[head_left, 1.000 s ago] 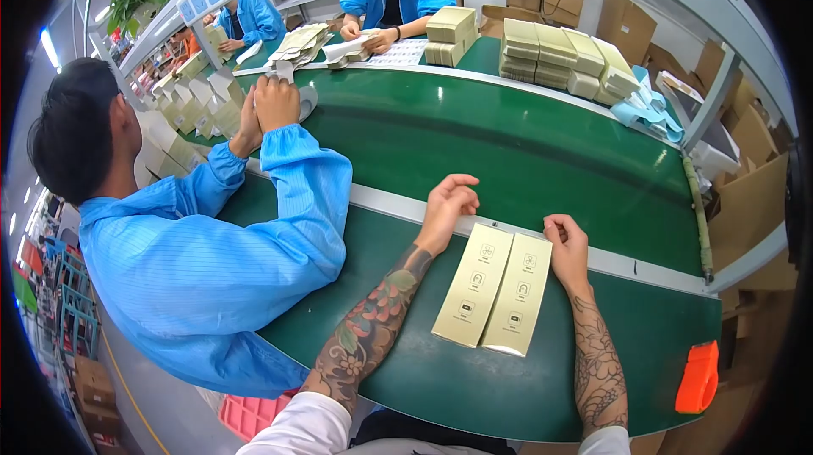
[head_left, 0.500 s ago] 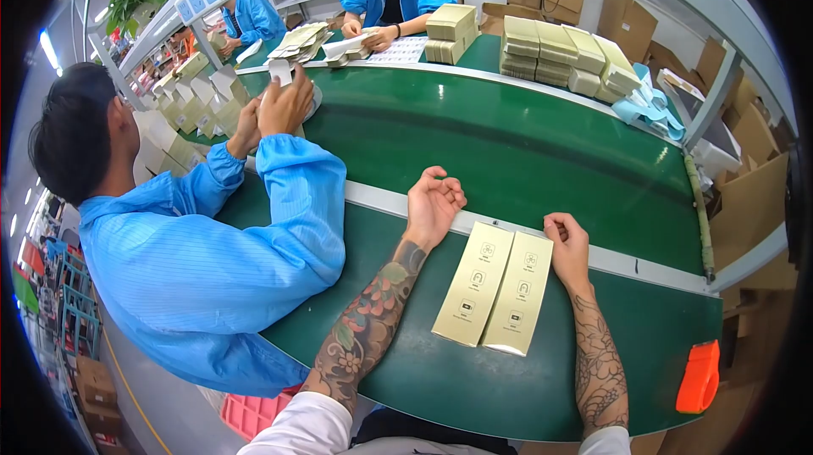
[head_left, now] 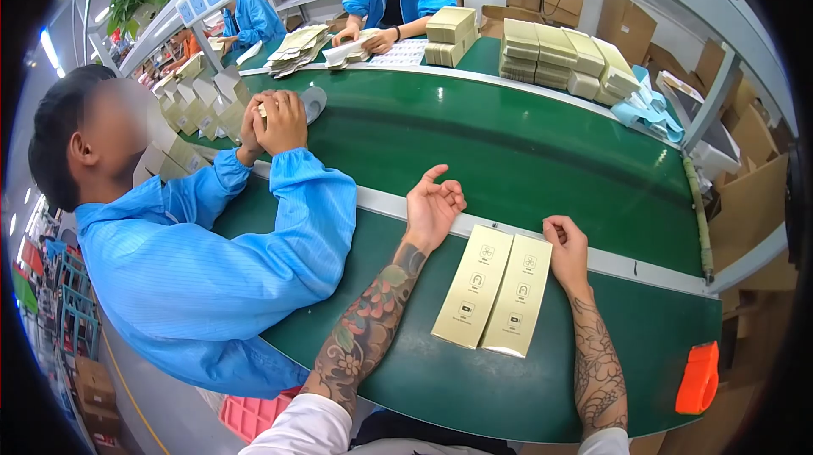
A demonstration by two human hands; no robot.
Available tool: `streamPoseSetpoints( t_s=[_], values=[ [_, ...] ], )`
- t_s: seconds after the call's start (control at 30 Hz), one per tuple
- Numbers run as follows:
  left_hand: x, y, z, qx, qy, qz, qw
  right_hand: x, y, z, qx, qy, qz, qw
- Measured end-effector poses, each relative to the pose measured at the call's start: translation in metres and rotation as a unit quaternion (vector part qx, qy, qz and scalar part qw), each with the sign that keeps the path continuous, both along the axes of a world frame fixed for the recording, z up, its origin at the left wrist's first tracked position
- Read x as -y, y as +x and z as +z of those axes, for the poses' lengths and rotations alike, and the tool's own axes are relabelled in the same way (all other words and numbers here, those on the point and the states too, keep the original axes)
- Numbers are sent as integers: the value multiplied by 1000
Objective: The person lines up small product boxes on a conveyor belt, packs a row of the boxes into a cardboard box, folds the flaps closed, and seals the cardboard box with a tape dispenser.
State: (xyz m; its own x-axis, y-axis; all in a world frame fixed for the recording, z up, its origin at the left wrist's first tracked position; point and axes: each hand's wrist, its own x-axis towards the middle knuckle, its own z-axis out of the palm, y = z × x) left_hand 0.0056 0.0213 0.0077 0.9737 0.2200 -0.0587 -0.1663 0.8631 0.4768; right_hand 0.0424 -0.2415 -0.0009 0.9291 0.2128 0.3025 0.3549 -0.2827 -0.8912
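Observation:
Two pale gold boxes lie side by side on the green table, the left box (head_left: 474, 285) and the right box (head_left: 518, 296), each with printed icons on its top face. To their left, my left hand (head_left: 435, 208) rests palm up on the metal rail with its fingers apart and nothing in them. My right hand (head_left: 566, 243) is beside the upper right corner of the right box, its fingers curled in; whether anything is inside them is hidden.
At the left, a co-worker in a blue smock (head_left: 212, 277) holds a small item over the green belt (head_left: 508, 133). Stacked cartons (head_left: 542, 52) stand across the belt, near another person. An orange tool (head_left: 698, 377) lies at the right.
My left hand has turned palm up and its fingers have spread. The co-worker at the left has turned their head and brought their hands together. My right hand and both boxes look unmoved.

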Motion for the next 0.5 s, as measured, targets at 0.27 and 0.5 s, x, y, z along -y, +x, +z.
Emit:
streamPoseSetpoints(
  t_s=[0.27, 0.5],
  values=[
    [-1, 2, -6, 3, 3, 2, 1000, 0, 0, 0, 6, -7, 3, 1000],
    [4, -2, 3, -5, 47, 11, 999, 1, -2, 2, 5, -13, 1, 1000]
  ],
)
